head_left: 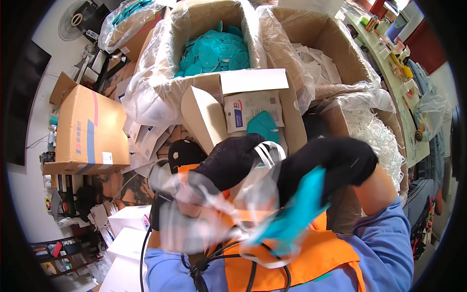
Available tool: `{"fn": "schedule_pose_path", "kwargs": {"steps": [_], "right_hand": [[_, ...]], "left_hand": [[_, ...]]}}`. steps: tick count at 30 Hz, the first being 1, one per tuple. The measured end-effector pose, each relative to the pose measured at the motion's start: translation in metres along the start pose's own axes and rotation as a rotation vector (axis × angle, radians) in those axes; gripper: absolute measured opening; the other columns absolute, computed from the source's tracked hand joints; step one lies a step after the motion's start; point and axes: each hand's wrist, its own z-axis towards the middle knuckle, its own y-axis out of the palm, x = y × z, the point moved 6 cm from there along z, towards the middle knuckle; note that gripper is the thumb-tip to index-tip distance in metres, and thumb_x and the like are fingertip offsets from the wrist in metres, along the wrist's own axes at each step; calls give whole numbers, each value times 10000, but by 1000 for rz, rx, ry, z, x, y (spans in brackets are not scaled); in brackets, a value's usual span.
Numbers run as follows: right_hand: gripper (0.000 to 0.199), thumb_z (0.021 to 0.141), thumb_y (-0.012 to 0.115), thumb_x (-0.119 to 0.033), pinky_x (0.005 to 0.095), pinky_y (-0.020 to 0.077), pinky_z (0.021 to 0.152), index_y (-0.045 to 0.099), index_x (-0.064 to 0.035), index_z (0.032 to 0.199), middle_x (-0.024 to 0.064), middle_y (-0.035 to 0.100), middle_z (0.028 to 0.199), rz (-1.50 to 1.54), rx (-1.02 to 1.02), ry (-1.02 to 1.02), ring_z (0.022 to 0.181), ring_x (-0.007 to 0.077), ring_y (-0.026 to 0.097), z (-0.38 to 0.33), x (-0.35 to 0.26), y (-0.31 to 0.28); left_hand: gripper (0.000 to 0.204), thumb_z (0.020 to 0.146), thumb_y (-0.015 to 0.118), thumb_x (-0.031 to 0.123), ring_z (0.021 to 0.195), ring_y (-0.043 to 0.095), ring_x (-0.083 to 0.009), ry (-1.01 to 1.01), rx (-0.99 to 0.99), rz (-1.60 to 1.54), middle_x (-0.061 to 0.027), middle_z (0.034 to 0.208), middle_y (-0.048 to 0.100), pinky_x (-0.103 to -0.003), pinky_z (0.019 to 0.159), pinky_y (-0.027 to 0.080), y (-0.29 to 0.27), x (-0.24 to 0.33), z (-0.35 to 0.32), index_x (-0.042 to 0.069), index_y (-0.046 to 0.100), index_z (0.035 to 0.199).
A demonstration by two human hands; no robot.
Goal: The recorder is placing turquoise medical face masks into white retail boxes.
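Note:
My left hand (227,163), in a black glove, is curled closed over my lap. White elastic straps (265,153) loop beside its fingertips, and blurred clear plastic (189,214) lies below it; what its fingers hold is hidden. Also black-gloved, my right hand (323,168) bends inward, closed on a teal face mask (299,209) that hangs under it, smeared by motion. Just beyond the hands, an open carton (199,117) contains a white printed packet (253,109) and another teal mask (262,126).
A plastic-lined box of teal masks (214,53) stands at the far middle. To its right are a lined box with white packets (316,65) and one of white straps (372,138). A brown carton (92,129) stands left, above white boxes (131,243). A cluttered table (413,112) runs along the right.

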Motion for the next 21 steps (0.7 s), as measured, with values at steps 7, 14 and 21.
{"fn": "schedule_pose_path", "kwargs": {"steps": [7,14,21], "right_hand": [[383,879,763,-179,355,504,876,626,-34,1206,141,675,1070,-312,429,344,1016,200,642,-23,70,-13],[229,921,683,-138,360,501,859,625,11,1085,113,641,1051,-122,518,69,974,198,614,-27,71,2],[488,923,653,-146,297,505,901,516,9,1364,77,673,1121,414,945,156,1040,139,618,-19,51,26]], "left_hand": [[135,863,638,237,706,684,-272,219,274,756,-99,730,625,-376,551,527,9,52,-11,103,619,862],[246,905,661,250,855,697,-292,269,16,230,-126,985,680,-344,707,569,46,17,-25,76,678,1077],[238,938,632,237,865,679,-322,-3,-450,-611,-151,1000,688,-360,790,546,93,-32,-45,82,681,1112]]}}
